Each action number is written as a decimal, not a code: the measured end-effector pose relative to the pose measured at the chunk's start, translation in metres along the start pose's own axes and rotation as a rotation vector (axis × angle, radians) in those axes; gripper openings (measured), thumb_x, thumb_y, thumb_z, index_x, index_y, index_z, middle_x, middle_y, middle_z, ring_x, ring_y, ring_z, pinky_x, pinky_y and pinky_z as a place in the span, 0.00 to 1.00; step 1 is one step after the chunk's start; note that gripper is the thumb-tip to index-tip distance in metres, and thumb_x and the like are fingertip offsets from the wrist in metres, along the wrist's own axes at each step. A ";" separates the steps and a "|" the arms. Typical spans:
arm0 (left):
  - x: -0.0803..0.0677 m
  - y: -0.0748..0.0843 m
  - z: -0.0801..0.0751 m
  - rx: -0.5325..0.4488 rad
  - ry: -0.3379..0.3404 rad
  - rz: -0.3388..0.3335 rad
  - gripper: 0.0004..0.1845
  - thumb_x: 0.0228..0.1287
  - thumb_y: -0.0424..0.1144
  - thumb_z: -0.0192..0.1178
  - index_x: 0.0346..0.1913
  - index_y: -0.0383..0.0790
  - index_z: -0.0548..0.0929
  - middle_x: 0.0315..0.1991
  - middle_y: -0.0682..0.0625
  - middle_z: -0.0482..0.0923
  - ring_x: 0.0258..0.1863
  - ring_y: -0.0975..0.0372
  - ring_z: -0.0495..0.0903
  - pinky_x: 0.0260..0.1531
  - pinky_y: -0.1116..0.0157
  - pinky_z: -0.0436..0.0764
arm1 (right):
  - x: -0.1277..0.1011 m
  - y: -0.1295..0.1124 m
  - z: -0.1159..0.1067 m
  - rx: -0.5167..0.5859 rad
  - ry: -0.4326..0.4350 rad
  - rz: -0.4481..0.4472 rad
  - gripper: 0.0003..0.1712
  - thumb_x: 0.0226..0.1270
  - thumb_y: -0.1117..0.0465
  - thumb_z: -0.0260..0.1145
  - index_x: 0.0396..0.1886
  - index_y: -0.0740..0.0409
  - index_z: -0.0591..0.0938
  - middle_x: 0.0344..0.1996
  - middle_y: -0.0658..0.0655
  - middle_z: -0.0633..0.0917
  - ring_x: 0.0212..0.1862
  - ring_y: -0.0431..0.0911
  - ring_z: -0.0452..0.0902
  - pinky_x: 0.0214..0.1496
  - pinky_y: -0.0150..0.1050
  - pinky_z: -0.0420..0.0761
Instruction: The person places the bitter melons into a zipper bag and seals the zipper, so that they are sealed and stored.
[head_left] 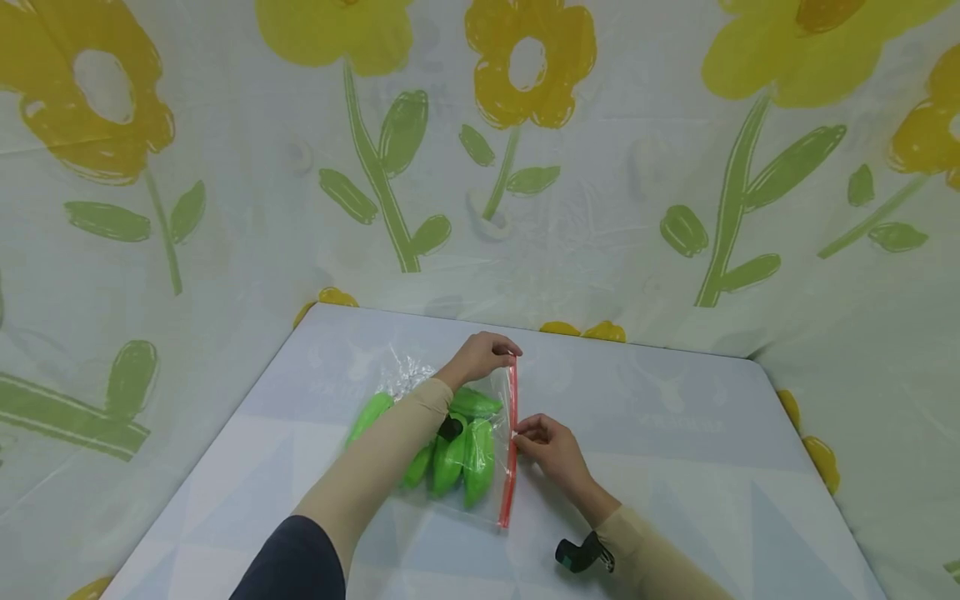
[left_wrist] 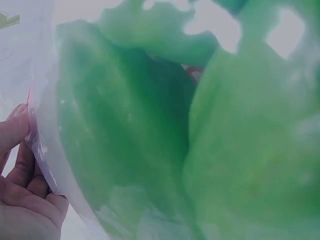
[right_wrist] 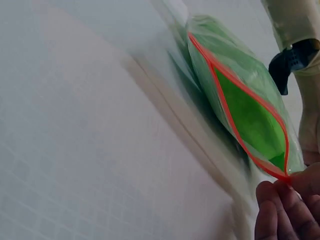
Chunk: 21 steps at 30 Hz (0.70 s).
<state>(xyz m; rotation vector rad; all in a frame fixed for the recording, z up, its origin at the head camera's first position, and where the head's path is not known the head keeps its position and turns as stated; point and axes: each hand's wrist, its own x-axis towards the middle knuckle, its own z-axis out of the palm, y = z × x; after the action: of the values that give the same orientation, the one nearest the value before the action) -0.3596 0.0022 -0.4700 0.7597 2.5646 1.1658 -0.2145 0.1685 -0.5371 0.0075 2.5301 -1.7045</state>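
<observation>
from the head view, my left hand (head_left: 480, 357) pinches the far end of the red zip strip (head_left: 512, 442) on a clear bag (head_left: 450, 433) lying on the table (head_left: 675, 467), and my right hand (head_left: 551, 446) pinches the same strip about halfway along. inside the bag lie several green pods (head_left: 457, 454) (peppers, maybe, i can't be sure). i judge the step in hand to be closing the seal; the next move calls for running the pinch along the strip toward the near end while the far end is held taut.

at the left wrist, almost everything is green pods (left_wrist: 200, 150) blurred behind plastic; my fingers (left_wrist: 20, 165) curl onto the bag's edge at the lower left, and a sliver of red shows there.

at the right wrist, the bag mouth (right_wrist: 250, 115) gapes between the two red lips, so the seal is not shut along that stretch. my fingertips (right_wrist: 285, 205) are pressed together on the strip's corner.
</observation>
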 end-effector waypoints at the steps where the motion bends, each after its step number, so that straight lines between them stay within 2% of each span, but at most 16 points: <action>1: 0.000 0.000 0.000 -0.001 0.000 -0.002 0.12 0.64 0.38 0.58 0.49 0.43 0.83 0.39 0.54 0.83 0.43 0.62 0.79 0.42 0.63 0.78 | -0.002 0.000 0.000 -0.007 -0.009 -0.004 0.12 0.57 0.52 0.69 0.38 0.51 0.80 0.30 0.50 0.83 0.31 0.46 0.76 0.30 0.37 0.78; 14: 0.005 -0.006 -0.002 0.005 0.047 0.003 0.13 0.64 0.40 0.58 0.49 0.43 0.83 0.42 0.53 0.82 0.44 0.62 0.79 0.44 0.64 0.78 | -0.033 0.004 -0.004 -0.065 -0.150 -0.011 0.13 0.56 0.53 0.69 0.36 0.54 0.80 0.29 0.51 0.82 0.29 0.45 0.76 0.25 0.35 0.77; 21: 0.009 -0.009 -0.002 0.000 0.067 0.012 0.12 0.64 0.39 0.58 0.49 0.44 0.83 0.44 0.53 0.82 0.45 0.61 0.79 0.44 0.64 0.78 | -0.050 -0.010 -0.008 -0.063 -0.189 0.003 0.10 0.58 0.60 0.68 0.36 0.59 0.79 0.28 0.54 0.82 0.27 0.45 0.76 0.23 0.34 0.76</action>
<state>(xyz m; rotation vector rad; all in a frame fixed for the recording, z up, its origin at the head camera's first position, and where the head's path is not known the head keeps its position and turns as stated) -0.3708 0.0006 -0.4747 0.7494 2.6178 1.2151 -0.1657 0.1741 -0.5206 -0.1467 2.4419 -1.5432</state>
